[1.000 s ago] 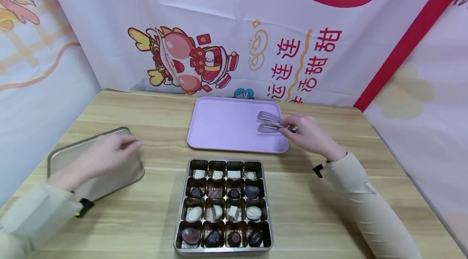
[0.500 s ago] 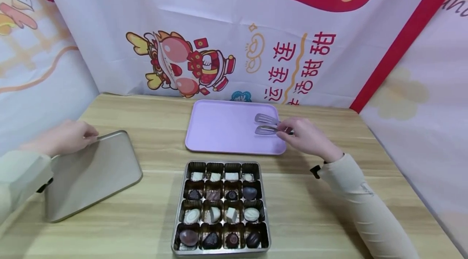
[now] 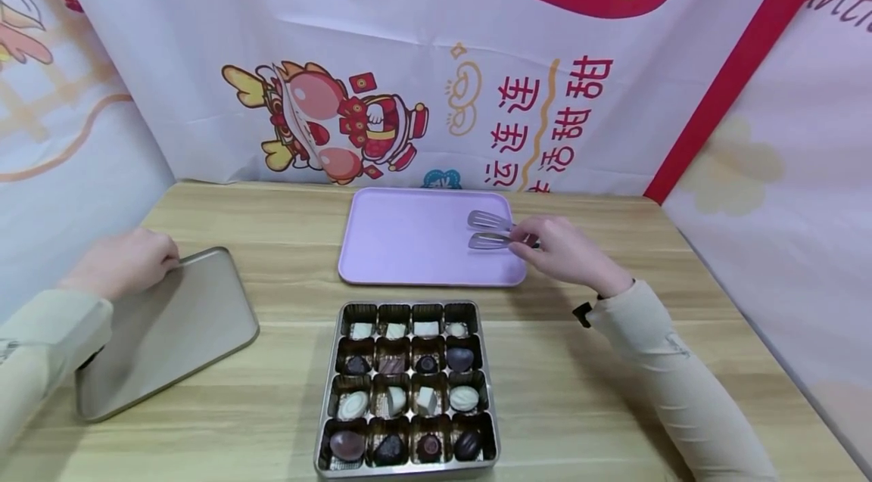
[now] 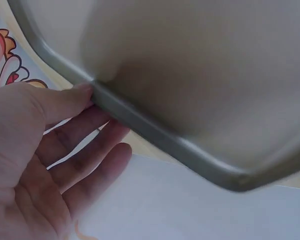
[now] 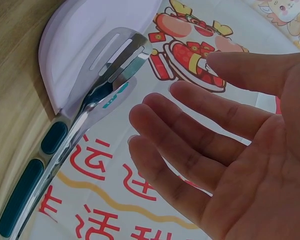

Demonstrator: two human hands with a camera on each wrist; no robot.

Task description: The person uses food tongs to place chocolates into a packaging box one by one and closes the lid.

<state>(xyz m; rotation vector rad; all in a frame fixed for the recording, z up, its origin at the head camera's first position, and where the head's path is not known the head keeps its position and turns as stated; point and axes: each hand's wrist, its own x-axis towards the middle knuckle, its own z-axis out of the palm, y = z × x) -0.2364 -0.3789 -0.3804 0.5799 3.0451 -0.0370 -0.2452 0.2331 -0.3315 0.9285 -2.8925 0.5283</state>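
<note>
My left hand (image 3: 129,262) is at the far edge of a shallow beige-gold metal tray (image 3: 184,319). In the left wrist view the thumb lies over the raised rim (image 4: 140,117) and the fingers bend beneath it, pinching it. My right hand (image 3: 565,251) is at the right end of a lilac tray (image 3: 415,240), overlapping the slotted metal tongs (image 3: 489,231) in the head view. Seen from the right wrist, those tongs (image 5: 65,135) have teal grip inlays and stand apart from the loosely spread fingers (image 5: 175,185); nothing is in the palm.
A square tin (image 3: 409,478) of dark and white chocolates (image 3: 391,448) in divided cells sits at the front middle of the wooden table (image 3: 586,406). Printed cloth walls (image 3: 381,20) stand behind the table and at both sides.
My left hand has moved from above the metal tray out to its far-left edge and now pinches the rim. The right hand stays by the tongs. The head view has shifted slightly.
</note>
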